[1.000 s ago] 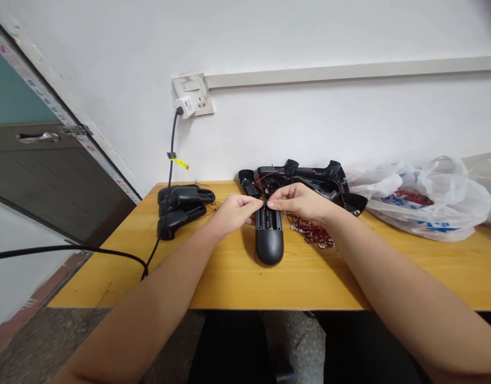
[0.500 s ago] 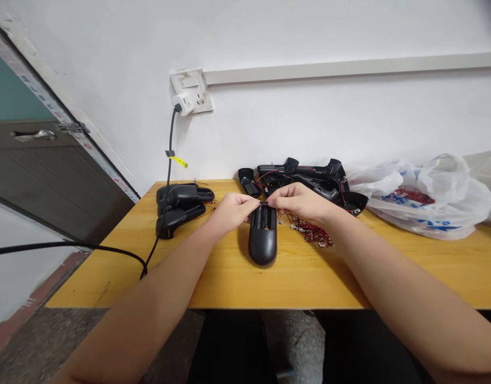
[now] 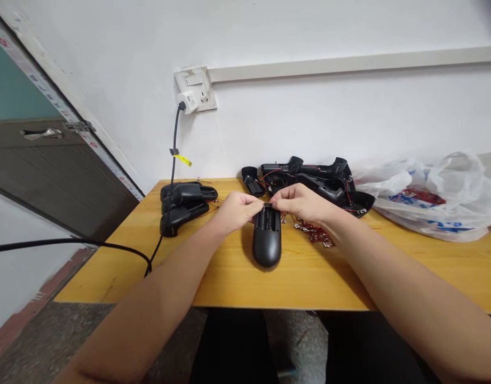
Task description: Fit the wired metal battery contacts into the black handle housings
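A black plastic housing (image 3: 267, 249) with a rounded near end lies on the wooden table, its open slotted compartment facing up. At its far end, my left hand (image 3: 240, 210) is closed, thumb and fingers pinched at the left corner. My right hand (image 3: 295, 202) pinches at the right corner of that same end. Whatever is between the fingertips is too small to make out. Just right of the housing, partly behind my right hand, lies a heap of small red parts with wires (image 3: 315, 233).
Several black housings (image 3: 185, 196) are stacked at the left. More black shells (image 3: 309, 173) with red wires lie against the wall. A plastic bag (image 3: 437, 202) holding red parts stands at the right. A black cable (image 3: 174, 144) runs from the wall socket (image 3: 195, 88) across the table's left side.
The whole view has shifted slightly, with things appearing a little further right. Both hands stay pinched at the housing's far end.
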{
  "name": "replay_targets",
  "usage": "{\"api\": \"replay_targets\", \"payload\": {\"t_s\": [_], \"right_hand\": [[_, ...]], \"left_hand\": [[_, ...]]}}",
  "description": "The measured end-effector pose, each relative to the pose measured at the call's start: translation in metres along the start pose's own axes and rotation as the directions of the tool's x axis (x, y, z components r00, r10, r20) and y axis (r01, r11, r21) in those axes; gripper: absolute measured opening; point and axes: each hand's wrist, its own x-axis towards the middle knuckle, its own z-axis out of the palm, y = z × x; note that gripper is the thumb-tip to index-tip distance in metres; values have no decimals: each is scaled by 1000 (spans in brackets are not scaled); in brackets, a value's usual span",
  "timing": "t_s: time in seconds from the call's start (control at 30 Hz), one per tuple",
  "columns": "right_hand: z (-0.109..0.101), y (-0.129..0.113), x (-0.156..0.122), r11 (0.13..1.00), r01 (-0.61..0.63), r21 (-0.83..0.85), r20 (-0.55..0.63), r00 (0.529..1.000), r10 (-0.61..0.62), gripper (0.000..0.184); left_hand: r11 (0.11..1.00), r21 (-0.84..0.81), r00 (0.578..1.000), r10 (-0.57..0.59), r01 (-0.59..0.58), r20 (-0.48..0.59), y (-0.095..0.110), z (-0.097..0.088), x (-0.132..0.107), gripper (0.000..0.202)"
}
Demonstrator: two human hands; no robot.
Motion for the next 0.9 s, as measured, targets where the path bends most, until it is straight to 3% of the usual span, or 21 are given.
{"api": "replay_targets", "payload": {"t_s": [0.3,0.47,0.6,0.73,0.83,0.9], "right_hand": [[1,-7,-2,999,52,14,-12,999,-52,21],[3,-16,-5,995,99,11,1,995,-99,20],[2,-16,-1,989,147,25,-191,972,-140,27],[-8,-12,0,967,31,-253,-359,925,-124,21],[-13,-9,-1,848,-72,-525,-291,952,-100,18],[-15,-8,-3,747,-128,-652,-210,978,-15,18]], "left_hand": [[998,58,998,19,-16,-67,12,-3,-6,25],[998,-2,989,55,-56,-138,12,-6,-5,27],[971,-236,981,-5,-42,-195,7,-6,1,24],[918,-396,963,-112,7,-244,2,-7,6,20],[870,-489,949,-201,59,-243,1,-10,11,17],[835,-539,944,-259,112,-205,1,-12,13,18]]}}
